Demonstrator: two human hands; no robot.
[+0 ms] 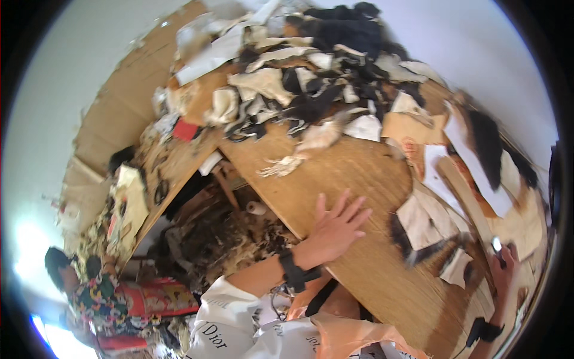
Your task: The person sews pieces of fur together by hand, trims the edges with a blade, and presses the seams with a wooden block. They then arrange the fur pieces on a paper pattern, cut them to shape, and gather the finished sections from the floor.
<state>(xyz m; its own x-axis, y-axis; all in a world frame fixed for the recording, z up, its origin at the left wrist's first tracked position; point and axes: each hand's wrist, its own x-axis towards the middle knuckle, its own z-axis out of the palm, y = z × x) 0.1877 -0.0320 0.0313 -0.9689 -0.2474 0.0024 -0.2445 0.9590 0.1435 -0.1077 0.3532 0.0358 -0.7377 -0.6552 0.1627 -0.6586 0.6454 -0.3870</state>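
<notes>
1. Pale walls (502, 48) curve around a wooden desk (371, 173), its far part buried under a heap of black, white and tan scraps (263, 87); which piece ends where is hard to make out.
2. Left hand (342, 228): fingers spread, palm down, seemingly resting on the bare wood near the desk's edge. Black band (293, 270) around the wrist.
3. Right hand (504, 266): far right, squeezed by the lens, fingers curled beside a small shiny thing (496, 244). I cannot tell whether they pinch it, nor what it is.
4. That shiny thing lies at the lower end of a long brown strip (463, 194); a pale dark-edged scrap (424, 218) lies between the two hands.
5. Below the desk's edge, shadow blurs a littered hollow (209, 230).
6. Another person (101, 299) at lower left is partly cut off, hands unclear.
</notes>
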